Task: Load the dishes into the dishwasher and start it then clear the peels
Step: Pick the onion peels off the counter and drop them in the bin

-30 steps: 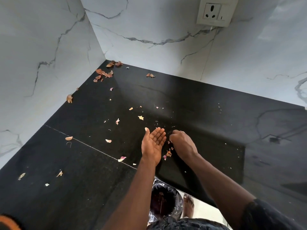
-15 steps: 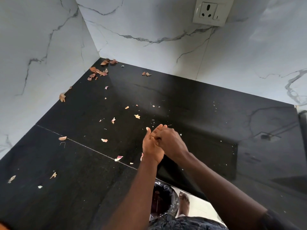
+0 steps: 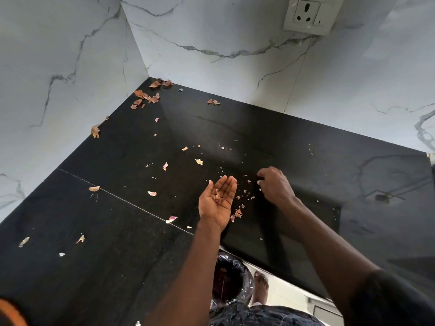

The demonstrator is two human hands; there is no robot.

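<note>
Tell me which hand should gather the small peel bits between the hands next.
Right. The right hand is fingertips-down on the countertop beside those peel bits, while the left hand lies palm-up, cupped, already carrying a few scraps.

Black surface (image 3: pixel 106 267) in a marble-walled corner, strewn with papery peels (image 3: pixel 152 193), thickest near the far corner. Left hand (image 3: pixel 217 204), palm up with fingers extended, carries a few peels. Right hand (image 3: pixel 276 187), knuckles up, sets curled fingers (image 3: pixel 261 175) on the surface; any pinch is hidden. A lined bin (image 3: pixel 229 276) stands below the front edge.
</note>
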